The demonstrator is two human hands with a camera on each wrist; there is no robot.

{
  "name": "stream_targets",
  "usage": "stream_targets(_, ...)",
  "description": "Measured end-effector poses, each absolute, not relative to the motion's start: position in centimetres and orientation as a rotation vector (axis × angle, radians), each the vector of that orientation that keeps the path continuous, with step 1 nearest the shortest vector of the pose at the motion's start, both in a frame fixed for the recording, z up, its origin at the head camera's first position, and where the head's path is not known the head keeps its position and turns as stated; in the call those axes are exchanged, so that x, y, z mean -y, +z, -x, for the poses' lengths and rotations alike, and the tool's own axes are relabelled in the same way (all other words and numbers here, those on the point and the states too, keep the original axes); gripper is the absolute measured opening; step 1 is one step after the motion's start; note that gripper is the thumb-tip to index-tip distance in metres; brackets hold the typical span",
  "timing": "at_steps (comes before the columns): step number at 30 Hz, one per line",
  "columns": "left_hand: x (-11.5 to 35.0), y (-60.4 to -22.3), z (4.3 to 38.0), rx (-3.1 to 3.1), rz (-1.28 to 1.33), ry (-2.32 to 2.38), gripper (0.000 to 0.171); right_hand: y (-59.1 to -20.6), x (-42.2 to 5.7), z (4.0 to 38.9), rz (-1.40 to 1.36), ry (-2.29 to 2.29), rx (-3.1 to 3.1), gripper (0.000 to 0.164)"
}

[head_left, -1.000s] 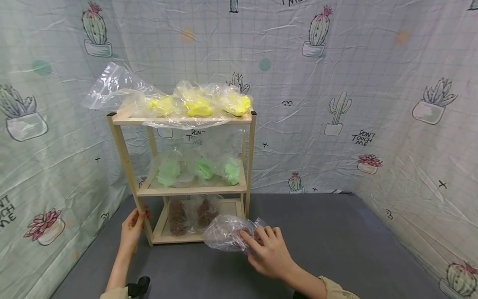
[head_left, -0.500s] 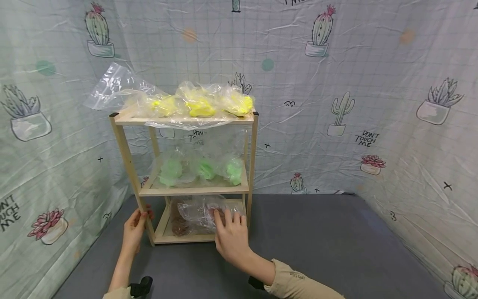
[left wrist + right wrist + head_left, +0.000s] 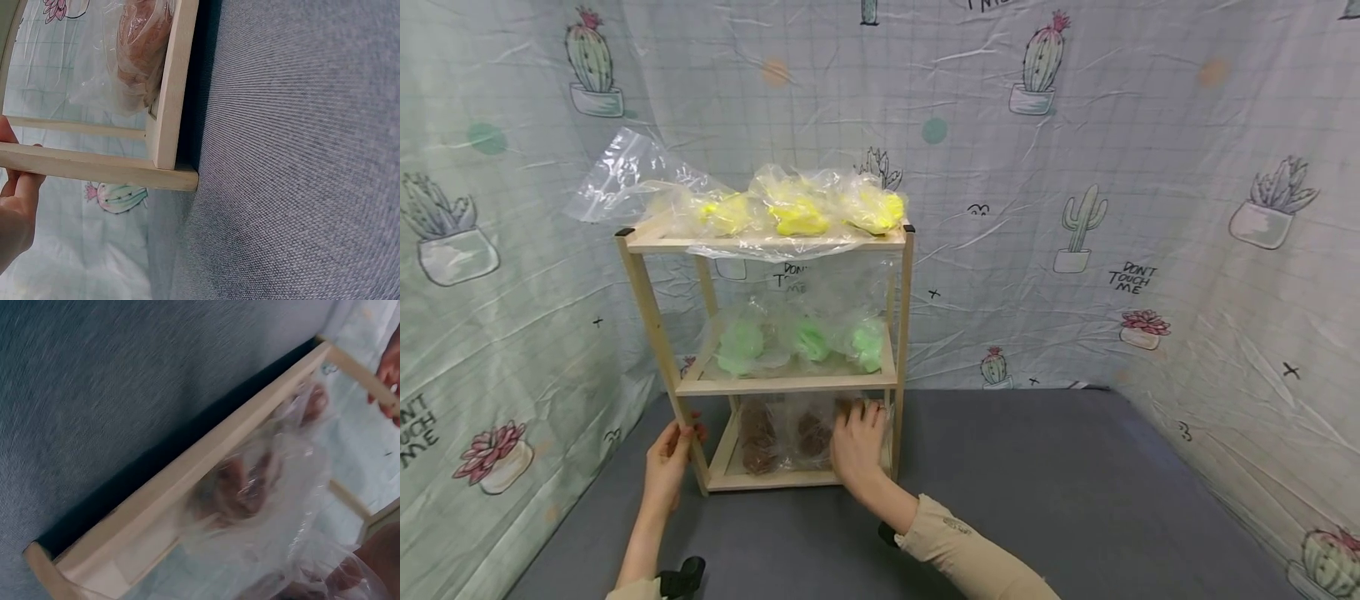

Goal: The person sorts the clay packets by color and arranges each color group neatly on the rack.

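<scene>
My left hand (image 3: 664,468) grips the front left post (image 3: 658,333) of a small three-tier wooden rack, thumb and fingers on either side of it; the left wrist view shows this hand (image 3: 19,209) too. My right hand (image 3: 859,450) reaches into the right part of the bottom shelf (image 3: 775,480), fingers bent over a clear plastic bag with brown contents (image 3: 319,575). That bag is largely hidden by the hand in the head view. Left of it on the same shelf stand two similar bags with brown contents, one at far left (image 3: 757,442) and one in the middle (image 3: 812,433).
Bags with green contents (image 3: 811,340) line the middle shelf. Bags with yellow contents (image 3: 797,215) lie on the top shelf, one overhanging at left. The rack stands on a grey table (image 3: 1015,483), with a cactus-print cloth (image 3: 1075,125) behind and at both sides.
My right hand has carried the bag with brown contents from in front of the rack leftward and into the bottom shelf's right part. My left hand has stayed on the post.
</scene>
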State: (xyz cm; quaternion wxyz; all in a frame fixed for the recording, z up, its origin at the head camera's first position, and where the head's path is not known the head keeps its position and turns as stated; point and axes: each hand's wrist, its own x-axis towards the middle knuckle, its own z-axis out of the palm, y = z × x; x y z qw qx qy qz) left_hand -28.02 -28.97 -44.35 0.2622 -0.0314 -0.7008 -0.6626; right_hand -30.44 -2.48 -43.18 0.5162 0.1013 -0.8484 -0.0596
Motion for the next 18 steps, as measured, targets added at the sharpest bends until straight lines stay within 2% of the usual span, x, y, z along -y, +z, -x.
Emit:
stream_targets(7,28.9,-44.3,28.0,1.912,0.060,-1.774,0.033,-43.7,2.5,31.6,-0.179,-0.145,2.178,0.048)
stream_targets(9,28.9,-44.3,28.0,1.909,0.061,-1.774,0.033,-43.8,2.5,31.8,-0.173,-0.125,2.196,0.046)
stream_targets(14,28.9,-44.3,28.0,1.918,0.066,-1.760,0.033,-44.1,2.6,32.6,-0.131,-0.145,2.245,0.026)
stream_targets(18,29.0,-44.3,28.0,1.955,0.045,-1.728,0.035,-44.3,2.7,33.3,-0.057,-0.215,2.310,0.028)
